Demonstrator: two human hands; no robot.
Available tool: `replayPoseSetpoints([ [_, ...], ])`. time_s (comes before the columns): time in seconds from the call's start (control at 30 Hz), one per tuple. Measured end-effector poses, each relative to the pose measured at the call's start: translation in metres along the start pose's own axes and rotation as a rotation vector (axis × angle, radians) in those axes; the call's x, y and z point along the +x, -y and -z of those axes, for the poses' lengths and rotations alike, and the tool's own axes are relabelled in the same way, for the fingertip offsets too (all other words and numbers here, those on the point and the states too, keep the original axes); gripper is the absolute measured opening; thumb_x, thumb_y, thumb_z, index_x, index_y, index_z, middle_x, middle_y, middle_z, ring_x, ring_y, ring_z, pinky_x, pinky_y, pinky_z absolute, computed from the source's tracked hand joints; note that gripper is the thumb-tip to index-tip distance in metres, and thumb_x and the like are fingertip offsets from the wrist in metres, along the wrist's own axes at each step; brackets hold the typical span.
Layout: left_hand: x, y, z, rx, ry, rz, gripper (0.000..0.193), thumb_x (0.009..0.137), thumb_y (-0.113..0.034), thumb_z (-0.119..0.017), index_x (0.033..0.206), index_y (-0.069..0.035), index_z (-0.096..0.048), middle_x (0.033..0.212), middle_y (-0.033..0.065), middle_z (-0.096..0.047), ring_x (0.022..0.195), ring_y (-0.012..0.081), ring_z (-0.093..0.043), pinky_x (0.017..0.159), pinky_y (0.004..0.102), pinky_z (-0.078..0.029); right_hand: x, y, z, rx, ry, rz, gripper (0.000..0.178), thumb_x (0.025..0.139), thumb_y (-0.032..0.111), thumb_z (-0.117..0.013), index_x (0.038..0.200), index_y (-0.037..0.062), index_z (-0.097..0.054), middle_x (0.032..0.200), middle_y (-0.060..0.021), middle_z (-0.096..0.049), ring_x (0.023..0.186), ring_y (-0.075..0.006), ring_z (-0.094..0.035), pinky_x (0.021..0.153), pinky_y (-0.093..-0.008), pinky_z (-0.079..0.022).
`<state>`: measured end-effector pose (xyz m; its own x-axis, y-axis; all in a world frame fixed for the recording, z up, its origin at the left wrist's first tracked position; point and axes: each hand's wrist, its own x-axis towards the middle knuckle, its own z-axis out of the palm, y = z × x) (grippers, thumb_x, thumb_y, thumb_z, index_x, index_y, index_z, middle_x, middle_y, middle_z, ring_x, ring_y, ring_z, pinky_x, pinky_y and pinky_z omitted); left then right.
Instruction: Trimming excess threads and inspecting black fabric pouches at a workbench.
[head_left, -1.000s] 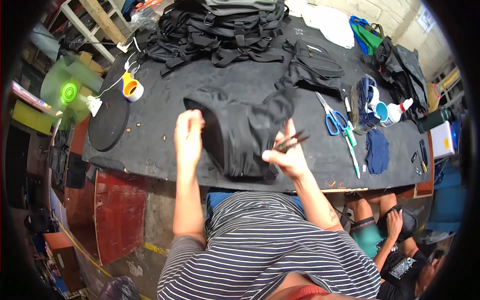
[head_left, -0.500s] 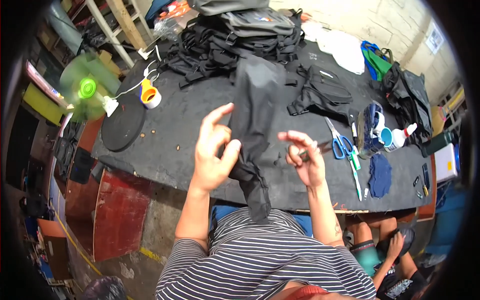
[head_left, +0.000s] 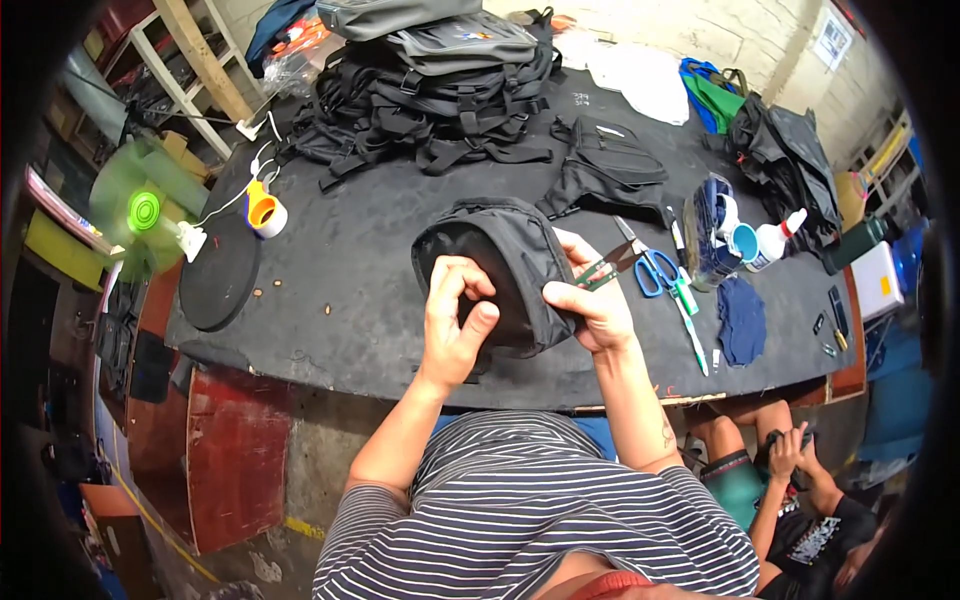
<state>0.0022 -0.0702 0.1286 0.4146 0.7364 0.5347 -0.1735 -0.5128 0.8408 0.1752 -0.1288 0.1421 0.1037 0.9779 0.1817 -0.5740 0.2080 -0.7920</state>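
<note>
A small black fabric bag (head_left: 545, 270) is held up above the table in front of me, its hollow dark side facing me. My right hand (head_left: 598, 305) grips its right edge, thumb on the near side. That same hand also keeps a pair of thread snips (head_left: 604, 270) with green handles, blades pointing away to the upper right. In front of the bag's hollow is my left hand (head_left: 455, 325), fingers bent and thumb apart, with nothing seen between them. Whether its fingertips touch the fabric cannot be made out.
Black and grey backpacks (head_left: 430, 90) are piled at the back. Blue-handled scissors (head_left: 655, 272), a glue bottle (head_left: 775, 240) and a dark blue cloth piece (head_left: 742, 322) lie right. A tape roll (head_left: 266, 214) and spinning fan (head_left: 145, 210) are left. Another person (head_left: 775, 480) sits at lower right.
The bag, which hung long and blurred between my hands, is now turned with its hollow toward me. My right hand has taken hold of its edge, and my left fingers have curled in front.
</note>
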Motion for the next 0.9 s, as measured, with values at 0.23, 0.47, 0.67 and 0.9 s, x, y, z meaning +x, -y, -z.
replayPoseSetpoints([
  [0.23,0.015,-0.036,0.006,0.478,-0.326,-0.372,0.041,0.068,-0.019,-0.075,0.103,-0.004,-0.060,0.107,0.0114,-0.052,0.102,0.0266,-0.047,0.089,0.0358,-0.038,-0.010,-0.003,-0.015,-0.074,0.066,-0.015,0.062,0.068,-0.002,-0.073,0.124,-0.0015,-0.047,0.120,-0.0115,-0.055,0.112,-0.0204,-0.052,0.098,-0.0342,-0.040],
  [0.47,0.039,-0.059,0.006,0.660,-0.144,-0.308,0.005,0.072,-0.003,-0.067,0.075,-0.004,-0.064,0.084,0.0059,-0.067,0.078,0.0206,-0.060,0.076,0.0310,-0.041,-0.010,-0.004,-0.030,-0.145,0.136,-0.016,0.051,0.075,-0.004,-0.067,0.122,-0.0007,-0.050,0.115,-0.0065,-0.057,0.107,-0.0125,-0.053,0.092,-0.0264,-0.043],
  [0.67,0.039,-0.048,0.006,0.609,-0.223,-0.239,0.004,0.084,-0.004,-0.056,0.086,-0.002,-0.058,0.086,0.0067,-0.064,0.077,0.0230,-0.057,0.076,0.0323,-0.039,-0.001,0.021,-0.017,-0.866,-0.150,0.240,0.058,0.073,0.018,-0.076,0.122,0.0122,-0.045,0.107,-0.0011,-0.050,0.093,-0.0084,-0.049,0.075,-0.0243,-0.038],
  [0.9,0.037,-0.044,-0.001,0.537,-0.258,-0.223,0.007,0.083,-0.002,-0.058,0.090,-0.003,-0.060,0.089,0.0065,-0.064,0.076,0.0221,-0.057,0.078,0.0320,-0.039,-0.005,0.050,-0.029,-1.321,-0.186,0.588,0.025,0.069,0.005,-0.072,0.092,0.0016,-0.061,0.088,-0.0082,-0.058,0.083,-0.0222,-0.056,0.070,-0.0302,-0.043],
])
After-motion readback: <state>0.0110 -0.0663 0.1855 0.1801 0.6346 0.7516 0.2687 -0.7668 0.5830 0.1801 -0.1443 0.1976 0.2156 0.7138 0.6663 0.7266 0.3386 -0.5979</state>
